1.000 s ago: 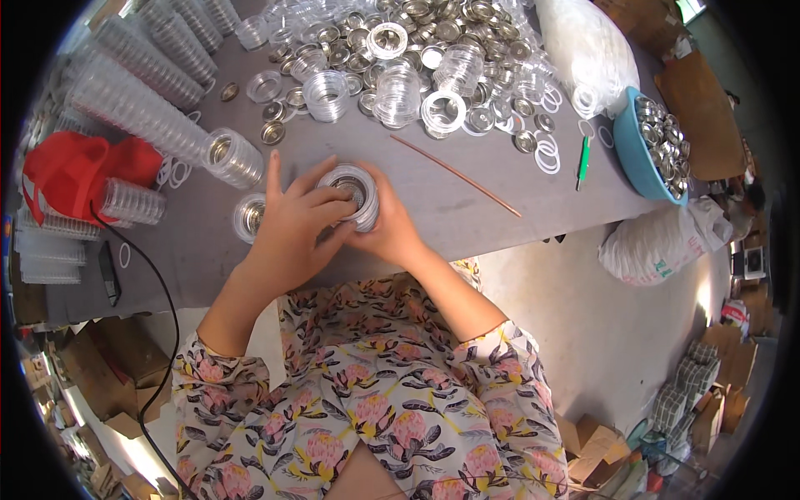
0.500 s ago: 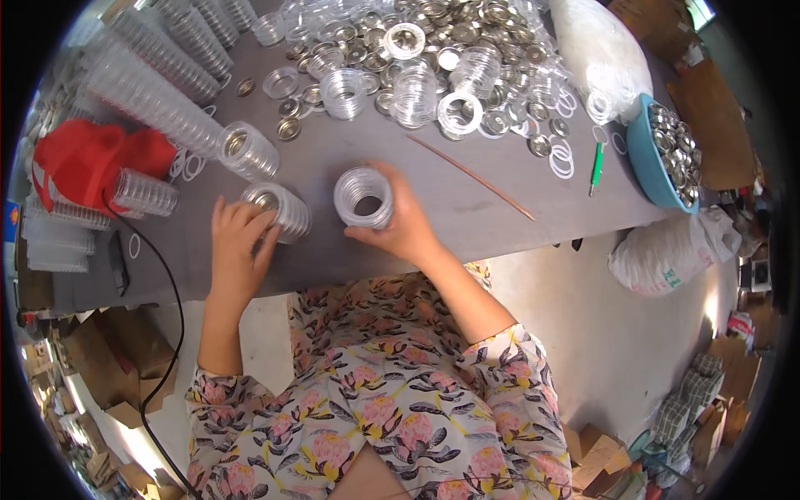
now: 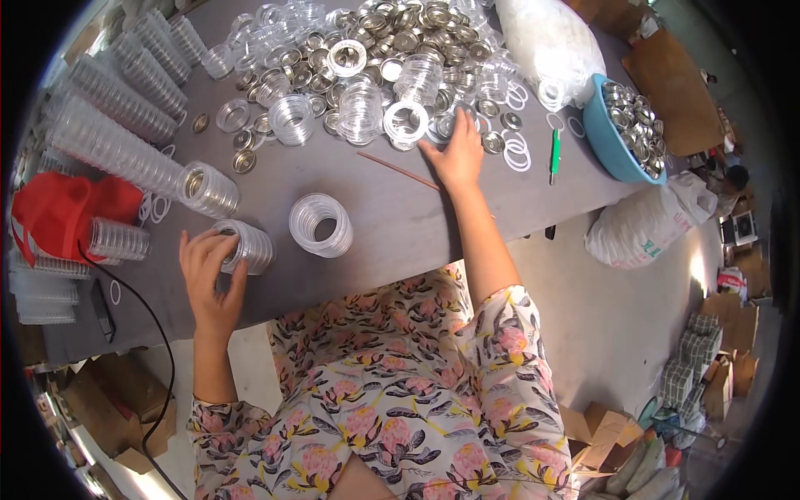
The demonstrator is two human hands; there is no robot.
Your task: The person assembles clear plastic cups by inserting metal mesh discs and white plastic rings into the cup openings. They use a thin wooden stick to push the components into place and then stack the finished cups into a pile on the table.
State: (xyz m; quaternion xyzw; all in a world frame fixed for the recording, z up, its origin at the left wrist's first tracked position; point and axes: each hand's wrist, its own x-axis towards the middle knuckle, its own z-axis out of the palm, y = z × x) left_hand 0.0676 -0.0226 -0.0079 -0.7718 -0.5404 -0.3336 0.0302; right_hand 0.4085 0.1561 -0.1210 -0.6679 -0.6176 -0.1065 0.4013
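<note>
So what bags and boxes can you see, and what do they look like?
Clear bag: far end of the table, lumpy, full of white rings.
White sack: floor beside the table, bulging, small green print.
Brown boxes: floor at lower left, open cardboard.
Flat cardboard: past the blue bowl, brown.

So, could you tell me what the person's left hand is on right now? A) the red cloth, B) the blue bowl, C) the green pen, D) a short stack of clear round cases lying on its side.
D: the left hand curls around a short stack of clear round cases lying on its side on the grey table, while the right hand reaches to the loose pile.
</note>
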